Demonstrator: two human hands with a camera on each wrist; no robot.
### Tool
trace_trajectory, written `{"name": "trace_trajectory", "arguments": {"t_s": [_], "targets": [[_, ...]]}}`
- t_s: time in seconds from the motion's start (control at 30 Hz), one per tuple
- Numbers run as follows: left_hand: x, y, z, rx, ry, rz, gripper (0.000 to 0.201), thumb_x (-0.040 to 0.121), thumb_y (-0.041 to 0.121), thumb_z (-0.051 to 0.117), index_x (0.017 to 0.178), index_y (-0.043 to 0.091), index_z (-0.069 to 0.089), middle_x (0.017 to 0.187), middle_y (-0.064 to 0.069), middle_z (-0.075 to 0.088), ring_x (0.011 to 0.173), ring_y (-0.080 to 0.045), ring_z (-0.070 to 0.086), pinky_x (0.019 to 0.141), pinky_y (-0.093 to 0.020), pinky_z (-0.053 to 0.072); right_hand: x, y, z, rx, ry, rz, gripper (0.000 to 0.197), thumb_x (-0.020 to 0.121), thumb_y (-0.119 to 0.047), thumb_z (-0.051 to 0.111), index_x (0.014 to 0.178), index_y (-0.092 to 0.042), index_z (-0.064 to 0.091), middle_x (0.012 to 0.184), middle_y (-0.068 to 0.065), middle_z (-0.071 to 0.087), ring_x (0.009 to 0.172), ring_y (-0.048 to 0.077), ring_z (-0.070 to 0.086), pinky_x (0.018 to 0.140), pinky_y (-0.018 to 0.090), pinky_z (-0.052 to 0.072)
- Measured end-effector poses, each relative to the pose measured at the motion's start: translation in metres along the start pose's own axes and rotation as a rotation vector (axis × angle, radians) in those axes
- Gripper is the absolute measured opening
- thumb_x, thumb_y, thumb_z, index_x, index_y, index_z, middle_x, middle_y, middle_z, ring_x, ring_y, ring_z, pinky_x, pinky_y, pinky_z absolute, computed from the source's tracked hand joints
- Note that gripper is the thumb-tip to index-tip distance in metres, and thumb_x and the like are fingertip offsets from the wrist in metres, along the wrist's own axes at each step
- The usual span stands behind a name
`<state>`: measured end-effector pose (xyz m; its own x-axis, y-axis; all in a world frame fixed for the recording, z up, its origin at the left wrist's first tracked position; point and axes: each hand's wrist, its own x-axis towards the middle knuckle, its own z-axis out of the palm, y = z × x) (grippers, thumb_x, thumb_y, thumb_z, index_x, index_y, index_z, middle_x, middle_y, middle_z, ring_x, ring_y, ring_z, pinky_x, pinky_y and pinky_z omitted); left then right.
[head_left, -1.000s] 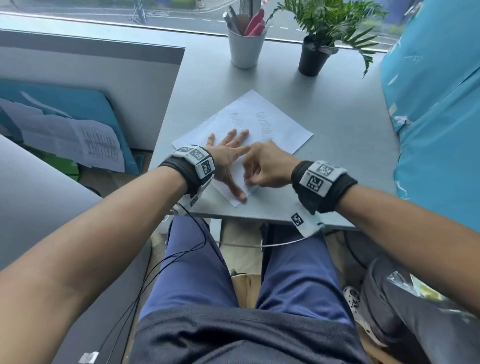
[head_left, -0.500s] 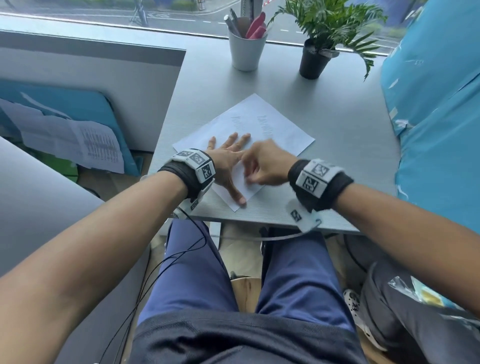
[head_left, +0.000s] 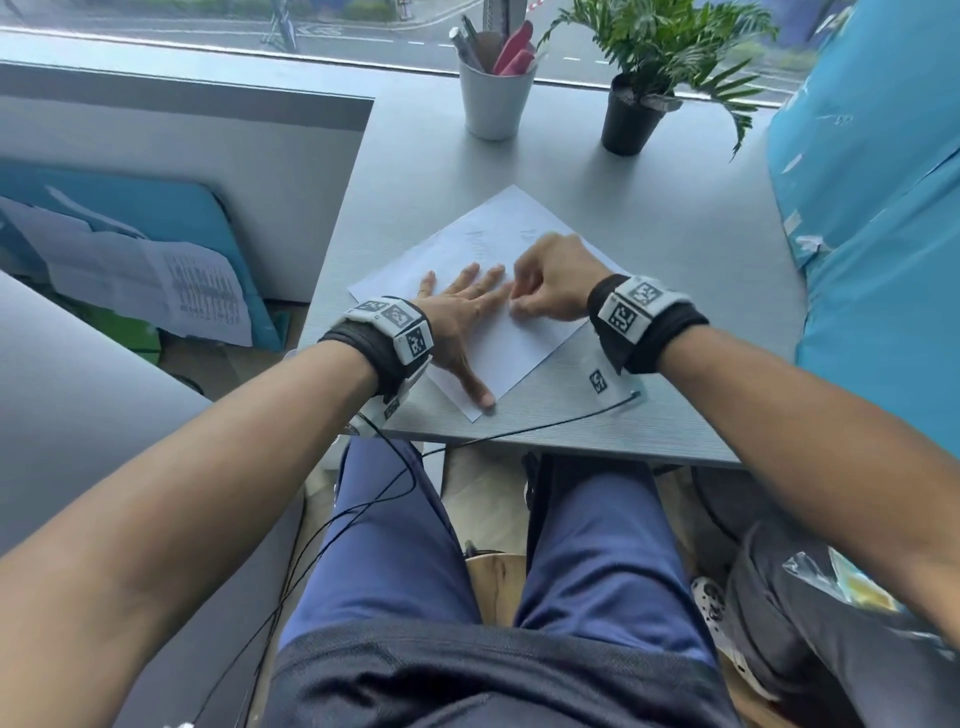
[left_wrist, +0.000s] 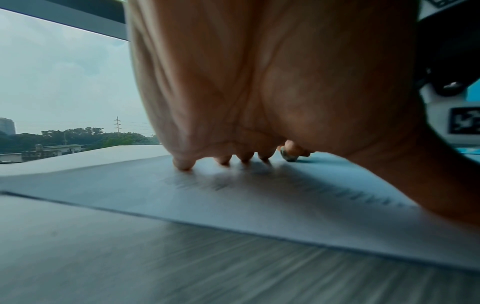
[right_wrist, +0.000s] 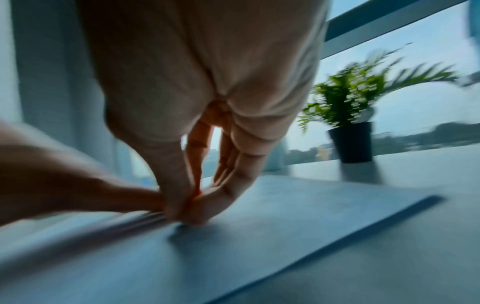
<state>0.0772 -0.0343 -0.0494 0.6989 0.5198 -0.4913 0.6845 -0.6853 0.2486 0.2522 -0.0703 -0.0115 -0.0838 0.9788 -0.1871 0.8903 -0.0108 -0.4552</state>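
L hand (head_left: 462, 317) lies flat, palm down, on the paper (head_left: 524, 353); fingers straight and spread, gripping nothing, just pressing the sheet onto the desk (head_left: 675, 218); its thumb (head_left: 480, 395) reaches back toward the body and sits on the sheet's near corner. In the left wrist view the fingertips (left_wrist: 184, 164) bear down on the sheet, w/ faint print under them.

R hand (head_left: 553, 283) is just beside the L fingertips, touching or nearly so; fingers curled, tips bunched w/ the thumb down on the sheet. In the right wrist view the tips (right_wrist: 192, 214) meet at a raised ridge in the sheet, so it looks like a pinch on a fold, though that view is badly blurred.

The sheet lies under both hands, turned cornerwise to the desk edge; its far corner pokes out beyond the R knuckles, its near corner under the L thumb, its left corner past the L little finger.

Well beyond the hands, by the window: a white cup (head_left: 496, 101) w/ pens, ahead of the L fingers; a potted plant (head_left: 631, 117) ahead of the R hand. A thin black cable (head_left: 519, 428) runs over the desk edge behind the R wrist.
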Motion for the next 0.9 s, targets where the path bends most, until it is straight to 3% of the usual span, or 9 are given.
{"name": "trace_trajectory", "arguments": {"t_s": [0.13, 0.27, 0.43, 0.57, 0.7, 0.8, 0.83, 0.9], "targets": [[0.003, -0.003, 0.000, -0.014, -0.013, -0.002, 0.162, 0.032, 0.082, 0.079, 0.151, 0.037, -0.020, 0.157, 0.008, -0.033, 0.142, -0.017, -0.034, 0.113, -0.061, -0.016, -0.023, -0.019, 0.023, 0.025, -0.219, -0.163, 0.004, 0.072, -0.009, 0.074, 0.072, -0.013, 0.074, 0.071, 0.000, 0.071, 0.065, 0.012, 0.066, 0.060, 0.023, 0.054], [0.005, -0.004, 0.000, -0.012, 0.000, -0.009, 0.160, 0.028, 0.083, 0.079, 0.151, 0.044, -0.015, 0.157, 0.005, -0.033, 0.142, -0.022, -0.034, 0.112, -0.060, -0.018, 0.004, 0.001, -0.004, -0.002, -0.009, -0.004, 0.005, 0.071, -0.018, 0.078, 0.071, -0.020, 0.073, 0.074, 0.002, 0.070, 0.067, 0.013, 0.063, 0.062, 0.022, 0.047], [0.004, -0.004, 0.000, 0.004, -0.014, -0.007, 0.166, 0.030, 0.082, 0.080, 0.150, 0.035, -0.025, 0.155, 0.006, -0.036, 0.141, -0.019, -0.035, 0.114, -0.060, -0.017, -0.018, -0.016, 0.018, 0.031, -0.226, -0.142, 0.007, 0.071, -0.009, 0.077, 0.070, -0.015, 0.073, 0.066, -0.004, 0.069, 0.061, 0.008, 0.063, 0.057, 0.019, 0.052], [0.001, -0.001, -0.001, 0.022, 0.007, -0.005, 0.166, 0.032, 0.079, 0.082, 0.151, 0.030, -0.023, 0.159, 0.004, -0.030, 0.144, -0.021, -0.031, 0.114, -0.060, -0.016, 0.010, 0.003, -0.004, 0.016, -0.009, -0.011, 0.003, 0.070, -0.015, 0.076, 0.073, -0.015, 0.075, 0.067, 0.001, 0.068, 0.062, 0.012, 0.061, 0.060, 0.021, 0.045], [0.001, -0.002, 0.001, -0.007, 0.014, -0.005, 0.172, 0.028, 0.080, 0.081, 0.150, 0.027, -0.028, 0.158, 0.005, -0.030, 0.143, -0.018, -0.031, 0.114, -0.056, -0.018, -0.012, -0.015, 0.025, 0.021, -0.215, -0.185, 0.003, 0.068, -0.013, 0.073, 0.070, -0.015, 0.072, 0.065, 0.000, 0.069, 0.059, 0.009, 0.061, 0.055, 0.022, 0.049], [0.002, -0.004, 0.001, -0.007, -0.001, -0.001, 0.173, 0.026, 0.085, 0.077, 0.151, 0.024, -0.026, 0.158, 0.007, -0.031, 0.143, -0.018, -0.033, 0.114, -0.058, -0.017, 0.008, 0.001, 0.003, 0.061, -0.058, -0.012, 0.004, 0.069, -0.017, 0.076, 0.072, -0.015, 0.074, 0.066, 0.002, 0.068, 0.059, 0.012, 0.059, 0.057, 0.022, 0.045], [0.002, -0.004, 0.001, -0.005, -0.003, -0.004, 0.173, 0.026, 0.086, 0.076, 0.151, 0.024, -0.025, 0.158, 0.007, -0.031, 0.142, -0.018, -0.033, 0.114, -0.059, -0.017, 0.012, 0.004, 0.000, 0.046, 0.000, 0.006, 0.004, 0.070, -0.017, 0.075, 0.072, -0.014, 0.074, 0.067, 0.002, 0.068, 0.060, 0.012, 0.059, 0.059, 0.022, 0.045], [0.002, -0.003, 0.001, -0.014, -0.016, -0.008, 0.172, 0.026, 0.085, 0.077, 0.151, 0.025, -0.025, 0.157, 0.008, -0.033, 0.141, -0.018, -0.035, 0.114, -0.058, -0.018, 0.003, -0.005, 0.010, 0.018, -0.044, -0.065, 0.003, 0.069, -0.013, 0.073, 0.071, -0.014, 0.074, 0.066, 0.000, 0.067, 0.062, 0.012, 0.060, 0.058, 0.022, 0.048]]}}
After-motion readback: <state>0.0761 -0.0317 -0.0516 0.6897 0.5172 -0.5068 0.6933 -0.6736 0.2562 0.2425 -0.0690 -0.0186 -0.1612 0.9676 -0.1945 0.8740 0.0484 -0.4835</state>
